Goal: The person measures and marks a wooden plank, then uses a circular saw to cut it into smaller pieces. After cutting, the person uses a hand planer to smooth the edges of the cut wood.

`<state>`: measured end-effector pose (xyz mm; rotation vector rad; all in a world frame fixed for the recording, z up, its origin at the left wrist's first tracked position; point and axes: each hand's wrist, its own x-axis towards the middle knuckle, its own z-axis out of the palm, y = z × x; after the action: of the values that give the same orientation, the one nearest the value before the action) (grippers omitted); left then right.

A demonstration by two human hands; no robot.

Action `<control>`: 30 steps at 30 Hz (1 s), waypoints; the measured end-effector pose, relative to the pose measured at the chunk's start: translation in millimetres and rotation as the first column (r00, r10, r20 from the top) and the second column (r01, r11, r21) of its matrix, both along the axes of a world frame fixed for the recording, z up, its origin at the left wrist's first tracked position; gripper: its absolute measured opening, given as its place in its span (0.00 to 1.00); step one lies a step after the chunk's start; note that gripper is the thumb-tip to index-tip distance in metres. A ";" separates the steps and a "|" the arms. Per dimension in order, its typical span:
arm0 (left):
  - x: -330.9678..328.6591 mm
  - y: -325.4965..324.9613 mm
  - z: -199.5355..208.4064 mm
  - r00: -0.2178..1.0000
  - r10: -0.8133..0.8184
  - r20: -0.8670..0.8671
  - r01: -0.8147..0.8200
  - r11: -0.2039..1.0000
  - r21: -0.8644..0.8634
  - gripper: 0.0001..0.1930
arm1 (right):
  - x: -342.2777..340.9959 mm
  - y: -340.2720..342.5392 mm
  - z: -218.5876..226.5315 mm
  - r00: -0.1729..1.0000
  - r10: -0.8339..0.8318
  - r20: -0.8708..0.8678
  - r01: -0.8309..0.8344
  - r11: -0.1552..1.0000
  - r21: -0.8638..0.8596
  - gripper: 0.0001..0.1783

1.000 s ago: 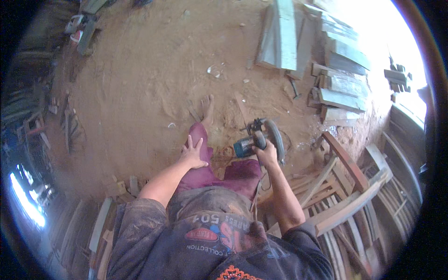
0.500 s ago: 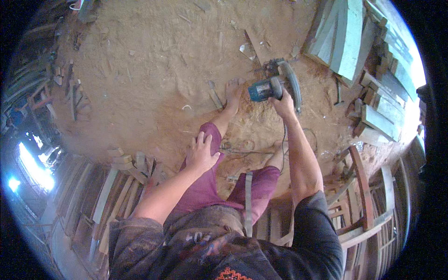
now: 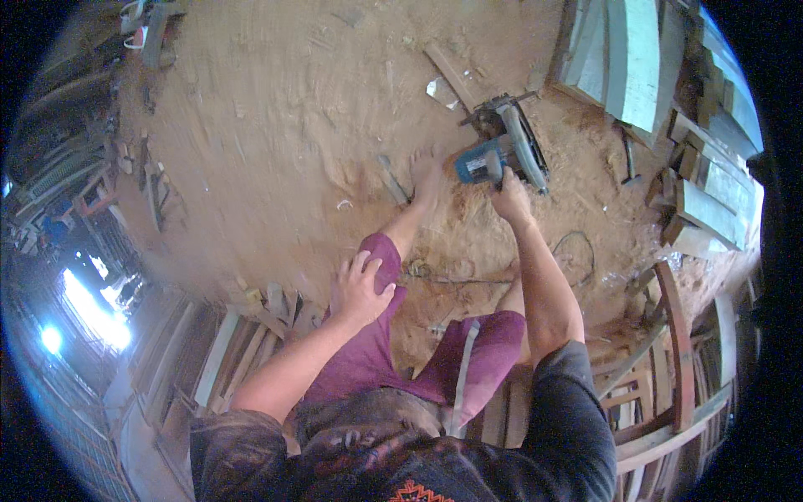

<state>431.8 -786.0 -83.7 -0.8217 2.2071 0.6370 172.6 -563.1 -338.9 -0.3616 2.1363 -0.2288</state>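
My right hand (image 3: 512, 201) is closed round the rear handle of a circular saw (image 3: 483, 163) with a teal motor housing and a dark guard and base. The saw is low over the sandy ground, ahead of my right leg; I cannot tell whether it touches the ground. Its front end is beside a narrow wooden strip (image 3: 449, 74). My left hand (image 3: 361, 289) rests on my left knee, fingers spread, holding nothing. My bare left foot (image 3: 425, 167) is just left of the saw. A dark cord (image 3: 592, 251) loops on the ground right of my right forearm.
Pale planks (image 3: 631, 67) are stacked at the far right, with shorter boards (image 3: 711, 209) nearer. A hammer (image 3: 631, 159) lies beside them. A wooden frame (image 3: 676, 343) stands at the near right. Timber pieces (image 3: 217, 351) line the near left. A thin offcut (image 3: 393, 180) lies by my left foot.
The view has shifted and turned slightly. The saw has turned a little in my right hand's grip, its front swinging toward the wooden strip. My left hand stays on the knee.
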 end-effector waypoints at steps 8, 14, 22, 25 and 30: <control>-9.7 26.0 -3.0 0.996 -0.082 0.029 0.082 0.997 -0.011 0.33 | 18.7 62.2 78.1 0.970 -0.240 0.042 0.243 0.938 -0.248 0.20; -24.1 22.5 -15.0 0.963 -0.270 -0.017 0.271 0.962 0.027 0.37 | 77.7 192.3 241.0 0.778 -0.627 -0.041 0.606 0.766 -0.215 0.19; -114.4 63.7 50.7 0.856 -0.507 0.104 0.465 0.841 0.276 0.32 | 96.3 382.7 547.0 0.200 -0.733 -0.650 0.785 0.517 -0.341 0.18; -153.7 115.0 78.4 0.889 -0.458 0.002 0.425 0.827 0.367 0.28 | 121.0 440.9 613.0 -0.068 -0.467 -0.882 0.772 0.536 -0.343 0.19; -191.3 241.2 123.1 0.920 -0.390 -0.039 0.356 0.789 0.500 0.26 | 188.7 549.8 610.1 -0.254 -0.497 -0.830 0.933 0.100 -0.345 0.22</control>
<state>240.5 -544.8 39.4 -0.1240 1.9274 0.9073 361.3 -13.3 271.2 1.8711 2.9452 -0.2722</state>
